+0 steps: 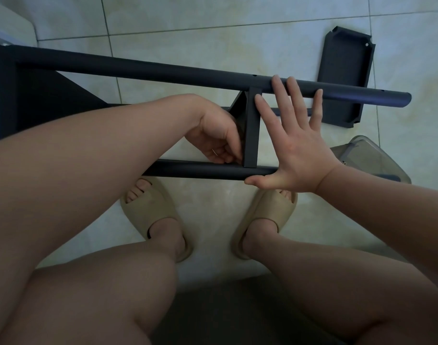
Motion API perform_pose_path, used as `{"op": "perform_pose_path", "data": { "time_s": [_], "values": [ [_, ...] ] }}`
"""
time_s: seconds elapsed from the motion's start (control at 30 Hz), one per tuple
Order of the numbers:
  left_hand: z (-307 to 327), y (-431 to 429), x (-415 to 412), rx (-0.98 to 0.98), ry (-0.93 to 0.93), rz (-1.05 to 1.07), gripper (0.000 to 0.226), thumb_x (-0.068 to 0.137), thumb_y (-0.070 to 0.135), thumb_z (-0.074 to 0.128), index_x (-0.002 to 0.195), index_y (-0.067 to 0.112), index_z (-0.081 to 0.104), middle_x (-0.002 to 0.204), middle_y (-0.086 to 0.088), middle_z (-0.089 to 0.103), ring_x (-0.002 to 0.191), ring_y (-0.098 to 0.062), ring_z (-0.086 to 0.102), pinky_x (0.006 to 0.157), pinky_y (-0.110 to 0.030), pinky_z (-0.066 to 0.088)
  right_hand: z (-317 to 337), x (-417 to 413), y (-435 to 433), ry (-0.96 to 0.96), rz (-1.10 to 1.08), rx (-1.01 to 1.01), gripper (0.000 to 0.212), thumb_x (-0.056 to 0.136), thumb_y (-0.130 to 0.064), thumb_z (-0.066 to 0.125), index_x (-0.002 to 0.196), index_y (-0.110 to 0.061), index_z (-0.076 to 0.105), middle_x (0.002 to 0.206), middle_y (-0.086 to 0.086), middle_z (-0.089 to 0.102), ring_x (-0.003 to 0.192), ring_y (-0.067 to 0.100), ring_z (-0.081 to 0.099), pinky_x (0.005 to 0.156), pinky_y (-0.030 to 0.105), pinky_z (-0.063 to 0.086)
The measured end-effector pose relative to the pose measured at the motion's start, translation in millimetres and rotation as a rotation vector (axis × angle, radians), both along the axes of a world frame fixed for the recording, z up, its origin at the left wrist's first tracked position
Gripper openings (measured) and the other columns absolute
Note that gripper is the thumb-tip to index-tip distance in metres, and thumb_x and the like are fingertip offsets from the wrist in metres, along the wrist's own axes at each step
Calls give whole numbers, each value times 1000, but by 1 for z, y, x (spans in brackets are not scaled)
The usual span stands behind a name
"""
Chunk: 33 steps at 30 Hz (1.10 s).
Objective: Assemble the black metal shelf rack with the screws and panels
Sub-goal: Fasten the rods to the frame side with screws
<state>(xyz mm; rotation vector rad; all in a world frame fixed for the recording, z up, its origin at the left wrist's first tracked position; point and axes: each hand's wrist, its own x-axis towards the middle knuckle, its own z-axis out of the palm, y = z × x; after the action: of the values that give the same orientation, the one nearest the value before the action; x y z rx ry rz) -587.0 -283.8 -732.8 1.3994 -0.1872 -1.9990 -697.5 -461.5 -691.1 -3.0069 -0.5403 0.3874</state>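
Observation:
The black metal rack lies on its side across the tiled floor, with its far tube (163, 73) and near tube (200, 170) running left to right. A shelf panel (251, 125) stands edge-on between the two tubes. My left hand (218, 138) reaches in beside this panel, its fingers curled at the panel's lower corner by the near tube; what they pinch is hidden. My right hand (295, 140) is spread flat with straight fingers, thumb under the near tube and fingertips over the far tube. A loose black panel (342, 78) lies on the floor at the upper right.
A clear plastic container (367, 155) sits on the floor at the right, partly behind my right wrist. My feet in beige slippers (150, 210) stand just below the near tube. A white object (11, 21) fills the top left corner.

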Motion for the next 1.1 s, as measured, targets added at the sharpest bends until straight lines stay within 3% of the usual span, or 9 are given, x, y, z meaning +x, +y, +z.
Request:
{"op": "perform_pose_path", "data": {
  "time_s": [0.23, 0.33, 0.57, 1.1],
  "values": [
    [-2, 4, 2, 16, 30, -17, 17, 91, 10, 61, 102, 18, 72, 99, 1, 72, 91, -14, 64, 85, -30, 51, 1, 0, 0, 3, 2, -1, 130, 69, -95, 43, 163, -10, 11, 167, 26, 1, 154, 48, -2, 115, 76, -4],
    [-2, 3, 2, 26, 47, -79, 19, 92, 19, 62, 108, 16, 72, 100, 1, 72, 88, -13, 66, 84, -30, 51, 1, 1, 0, 2, 4, -1, 130, 69, -95, 42, 163, -10, 11, 167, 26, 2, 154, 48, -2, 115, 76, -4],
    [0, -4, 0, 20, -2, -41, 15, 94, 5, 59, 88, 14, 70, 71, 3, 66, 64, -9, 57, 62, -19, 51, 1, 1, 0, 7, 4, -2, 130, 69, -95, 42, 163, -9, 11, 167, 27, 1, 154, 48, -2, 115, 76, -4],
    [6, 2, -2, -5, 42, 39, 21, 91, 0, 57, 94, 15, 72, 90, -1, 70, 80, -13, 63, 80, -28, 52, 1, 0, 0, 23, 6, -2, 131, 68, -94, 44, 163, -10, 10, 167, 26, 0, 154, 47, -4, 115, 76, -6]
  ]
}}
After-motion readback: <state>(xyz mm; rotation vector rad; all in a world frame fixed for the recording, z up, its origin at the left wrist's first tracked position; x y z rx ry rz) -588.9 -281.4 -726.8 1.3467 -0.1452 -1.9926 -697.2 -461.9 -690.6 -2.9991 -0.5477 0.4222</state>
